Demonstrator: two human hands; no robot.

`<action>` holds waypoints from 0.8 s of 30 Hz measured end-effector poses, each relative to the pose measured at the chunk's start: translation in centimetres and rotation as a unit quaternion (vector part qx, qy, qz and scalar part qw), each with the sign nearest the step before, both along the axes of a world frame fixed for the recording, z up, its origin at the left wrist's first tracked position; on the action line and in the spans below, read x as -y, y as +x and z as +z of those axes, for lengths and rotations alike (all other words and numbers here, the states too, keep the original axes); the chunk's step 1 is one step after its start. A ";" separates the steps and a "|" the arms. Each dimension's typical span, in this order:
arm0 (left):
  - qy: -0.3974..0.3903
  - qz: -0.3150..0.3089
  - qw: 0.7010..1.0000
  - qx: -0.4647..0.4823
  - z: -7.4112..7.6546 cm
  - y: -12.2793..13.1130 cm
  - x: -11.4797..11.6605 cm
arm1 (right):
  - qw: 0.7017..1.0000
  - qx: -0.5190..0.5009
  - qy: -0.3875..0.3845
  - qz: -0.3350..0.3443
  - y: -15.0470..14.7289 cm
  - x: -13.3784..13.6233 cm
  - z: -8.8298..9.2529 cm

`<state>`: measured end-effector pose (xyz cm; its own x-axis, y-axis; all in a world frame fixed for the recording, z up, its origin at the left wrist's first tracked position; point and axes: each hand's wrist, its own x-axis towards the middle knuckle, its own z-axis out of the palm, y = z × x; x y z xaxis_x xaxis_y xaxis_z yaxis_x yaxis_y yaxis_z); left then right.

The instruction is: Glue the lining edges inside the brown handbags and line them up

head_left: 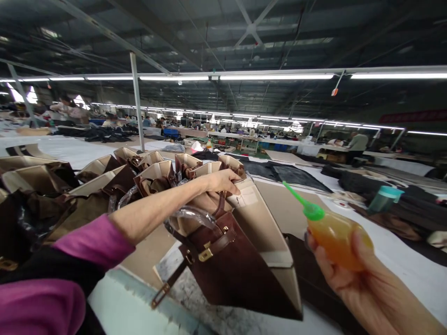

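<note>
A dark brown handbag [237,265] with a beige lining, gold clasp and loose strap leans tilted at the table's front edge, its top gaping. My left hand [225,182] reaches across and grips the bag's upper rim at the far side, fingers bent over the beige lining. A handle wrapped in clear plastic [195,215] arches just below my wrist. On the right, my right hand [356,274] is wrapped round a squeeze bottle [340,235] of amber liquid. Its green nozzle [300,200] points up and left, apart from the bag.
Several similar brown bags [104,177] stand crowded on the left and behind. A teal-lidded jug [384,200] and dark cloth pieces [300,177] lie on the white table to the right. A metal post [137,102] rises at the back. People work at distant tables.
</note>
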<state>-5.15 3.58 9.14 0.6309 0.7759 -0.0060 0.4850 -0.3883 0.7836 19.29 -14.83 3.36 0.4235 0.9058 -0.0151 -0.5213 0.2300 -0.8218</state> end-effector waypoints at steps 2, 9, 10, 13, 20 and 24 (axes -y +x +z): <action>0.001 -0.058 0.997 -0.056 1.5 1.2 -0.7 | 0.999 0.001 -0.039 -0.032 0.9 0.8 -0.2; -0.065 -0.191 0.958 -0.205 -0.7 5.1 -1.2 | 0.961 0.264 -0.029 -0.079 4.0 2.3 -1.8; -0.074 -0.201 0.954 -0.211 -1.6 5.5 -1.2 | 0.946 0.309 -0.023 -0.094 4.4 2.4 -2.0; -0.093 -0.222 0.946 -0.218 -3.8 6.2 -1.5 | 0.891 0.434 -0.008 -0.137 4.9 2.2 -2.5; -0.112 -0.233 0.940 -0.223 -5.4 7.0 -2.2 | 0.832 0.527 0.058 -0.161 4.9 1.5 -3.8; -0.120 -0.234 0.936 -0.232 -5.7 7.3 -2.3 | 0.804 0.571 0.092 -0.141 5.3 1.5 -4.1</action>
<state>2.16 5.92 3.49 0.7874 0.3563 -0.5030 0.6160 -0.4835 0.6218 24.60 -16.33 -0.70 0.2557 0.7144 0.6513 0.6418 0.3784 -0.6670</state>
